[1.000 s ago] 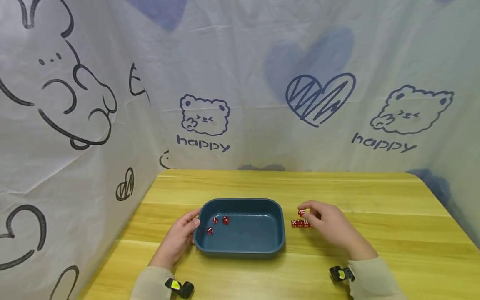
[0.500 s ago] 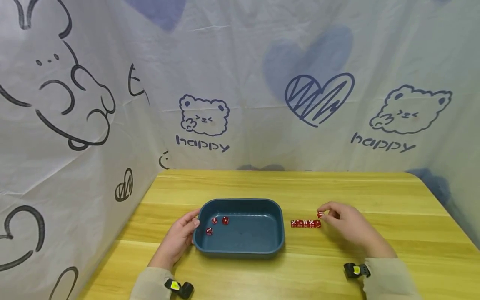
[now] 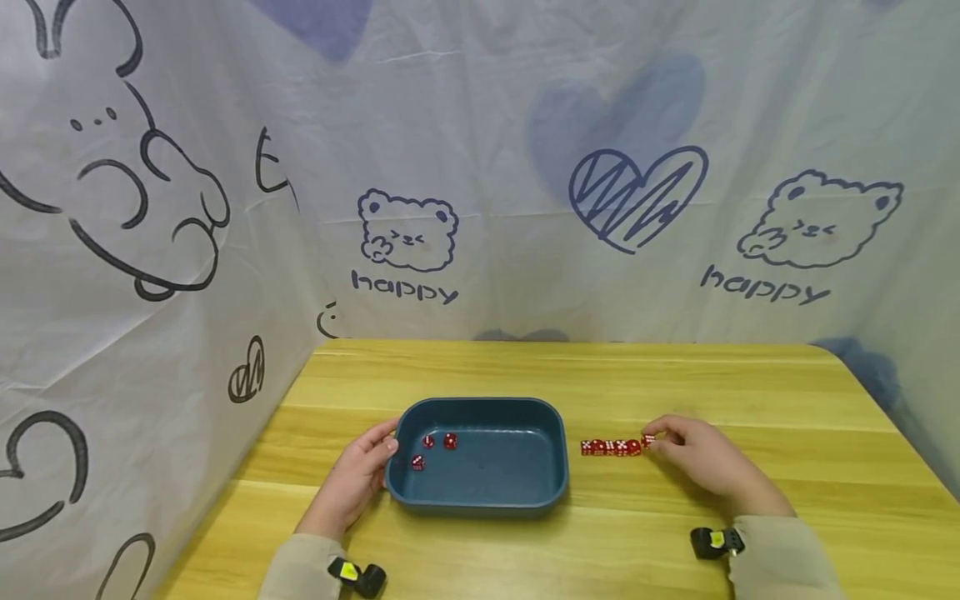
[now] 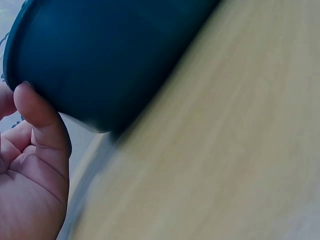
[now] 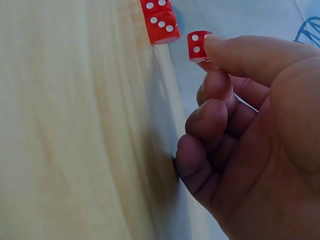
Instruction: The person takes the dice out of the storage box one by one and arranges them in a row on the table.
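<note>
My left hand (image 3: 358, 475) grips the left end of a dark teal plastic box (image 3: 480, 507), thumb and fingers at its rim. The left wrist view shows the thumb against the box's outer wall (image 4: 100, 60). Three red dice with white pips lie inside, near the left end, one of them a die (image 3: 450, 441) by the back wall. My right hand (image 3: 708, 458) pinches another red die (image 5: 198, 46) between thumb and finger, its other fingers curled. This die is just off the right end of a row of red dice (image 3: 611, 447), apart from the end die (image 5: 163, 27).
A yellow wood-grain table (image 3: 480, 550) lies under everything. Behind it hangs a white cloth (image 3: 510, 250) with drawn bears and hearts, and more cloth (image 3: 180, 350) closes off the left side. The dice row stands right of the box.
My right hand has moved right along the dice row with the pinched die, then lowered it beside the row's right end. The left hand and box stay in place.
</note>
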`<control>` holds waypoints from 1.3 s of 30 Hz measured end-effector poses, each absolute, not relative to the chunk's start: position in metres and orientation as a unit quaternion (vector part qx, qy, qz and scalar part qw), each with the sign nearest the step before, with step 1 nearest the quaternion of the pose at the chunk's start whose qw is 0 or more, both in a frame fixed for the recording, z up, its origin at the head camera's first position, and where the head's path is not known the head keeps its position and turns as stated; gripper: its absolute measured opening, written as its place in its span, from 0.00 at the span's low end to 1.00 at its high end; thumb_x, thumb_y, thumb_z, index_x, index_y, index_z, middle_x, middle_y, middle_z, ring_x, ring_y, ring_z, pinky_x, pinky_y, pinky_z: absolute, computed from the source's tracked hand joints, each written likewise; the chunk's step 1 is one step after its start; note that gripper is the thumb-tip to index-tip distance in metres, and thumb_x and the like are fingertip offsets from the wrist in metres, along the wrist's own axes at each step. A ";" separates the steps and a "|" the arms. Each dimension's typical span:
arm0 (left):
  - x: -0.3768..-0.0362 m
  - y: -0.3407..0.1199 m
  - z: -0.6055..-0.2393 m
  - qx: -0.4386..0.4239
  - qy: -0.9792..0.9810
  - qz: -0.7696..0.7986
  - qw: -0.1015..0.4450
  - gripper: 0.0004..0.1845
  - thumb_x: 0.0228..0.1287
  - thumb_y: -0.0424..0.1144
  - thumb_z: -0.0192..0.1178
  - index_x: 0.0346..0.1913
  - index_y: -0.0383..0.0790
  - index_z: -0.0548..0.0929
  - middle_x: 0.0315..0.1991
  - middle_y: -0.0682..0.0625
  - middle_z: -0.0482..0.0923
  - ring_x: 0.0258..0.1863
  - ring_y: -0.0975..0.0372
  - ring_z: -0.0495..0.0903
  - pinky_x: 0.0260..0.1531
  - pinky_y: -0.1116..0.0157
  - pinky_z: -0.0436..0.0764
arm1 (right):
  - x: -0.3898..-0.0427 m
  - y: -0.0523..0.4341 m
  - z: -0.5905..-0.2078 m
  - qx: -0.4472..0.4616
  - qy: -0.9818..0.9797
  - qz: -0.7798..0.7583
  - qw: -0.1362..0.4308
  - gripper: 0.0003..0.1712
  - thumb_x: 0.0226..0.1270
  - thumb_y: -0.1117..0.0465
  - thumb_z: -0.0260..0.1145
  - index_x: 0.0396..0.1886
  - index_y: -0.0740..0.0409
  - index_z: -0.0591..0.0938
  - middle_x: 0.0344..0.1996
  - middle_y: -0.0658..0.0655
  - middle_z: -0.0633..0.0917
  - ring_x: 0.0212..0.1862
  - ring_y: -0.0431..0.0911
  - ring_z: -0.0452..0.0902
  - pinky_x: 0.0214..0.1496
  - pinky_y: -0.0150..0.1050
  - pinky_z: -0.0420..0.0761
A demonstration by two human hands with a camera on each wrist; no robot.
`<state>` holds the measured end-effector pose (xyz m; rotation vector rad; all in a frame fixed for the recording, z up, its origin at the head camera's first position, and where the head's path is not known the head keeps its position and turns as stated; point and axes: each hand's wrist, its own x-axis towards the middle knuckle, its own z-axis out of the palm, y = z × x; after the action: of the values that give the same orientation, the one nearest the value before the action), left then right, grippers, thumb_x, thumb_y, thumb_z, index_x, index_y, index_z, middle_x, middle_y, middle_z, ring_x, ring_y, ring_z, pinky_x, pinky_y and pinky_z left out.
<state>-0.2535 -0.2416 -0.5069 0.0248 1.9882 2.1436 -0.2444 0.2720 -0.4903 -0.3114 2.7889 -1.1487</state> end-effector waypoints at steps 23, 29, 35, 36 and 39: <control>-0.253 -0.242 -0.506 0.008 0.672 0.732 0.113 0.26 0.78 0.37 0.54 0.74 0.34 0.67 0.44 0.44 0.75 0.28 0.61 0.76 0.26 0.69 0.77 | -0.248 0.269 -0.503 -0.104 0.932 -0.343 0.050 0.13 0.73 0.57 0.65 0.54 0.53 0.84 0.31 0.48 0.80 0.34 0.45 0.72 0.40 0.45 0.73; -0.254 -0.241 -0.506 0.008 0.675 0.729 0.113 0.26 0.78 0.38 0.54 0.74 0.34 0.67 0.45 0.43 0.75 0.28 0.60 0.76 0.27 0.69 0.77 | -0.248 0.268 -0.506 -0.103 0.937 -0.332 0.047 0.14 0.73 0.57 0.66 0.55 0.52 0.84 0.32 0.47 0.81 0.35 0.44 0.73 0.41 0.46 0.74; -0.254 -0.241 -0.508 0.010 0.674 0.730 0.110 0.25 0.79 0.37 0.53 0.74 0.33 0.67 0.43 0.44 0.75 0.28 0.61 0.76 0.26 0.69 0.77 | -0.247 0.266 -0.504 -0.100 0.935 -0.337 0.046 0.15 0.73 0.58 0.66 0.55 0.54 0.84 0.30 0.48 0.78 0.32 0.45 0.71 0.38 0.44 0.72; -0.255 -0.241 -0.508 0.009 0.675 0.730 0.109 0.25 0.79 0.37 0.53 0.73 0.33 0.67 0.43 0.44 0.75 0.27 0.61 0.76 0.26 0.69 0.77 | -0.247 0.266 -0.504 -0.098 0.934 -0.340 0.047 0.15 0.73 0.58 0.66 0.56 0.55 0.83 0.30 0.49 0.78 0.32 0.45 0.71 0.37 0.44 0.72; -0.254 -0.241 -0.509 0.007 0.676 0.729 0.107 0.25 0.78 0.37 0.54 0.73 0.34 0.68 0.43 0.44 0.75 0.27 0.61 0.75 0.26 0.69 0.76 | -0.246 0.265 -0.504 -0.090 0.930 -0.352 0.050 0.18 0.73 0.56 0.66 0.58 0.56 0.82 0.30 0.50 0.77 0.32 0.46 0.71 0.36 0.43 0.71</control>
<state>-0.2545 -0.2412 -0.5086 0.0210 1.9896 2.1460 -0.2465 0.2654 -0.5038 -0.2753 2.8322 -1.0727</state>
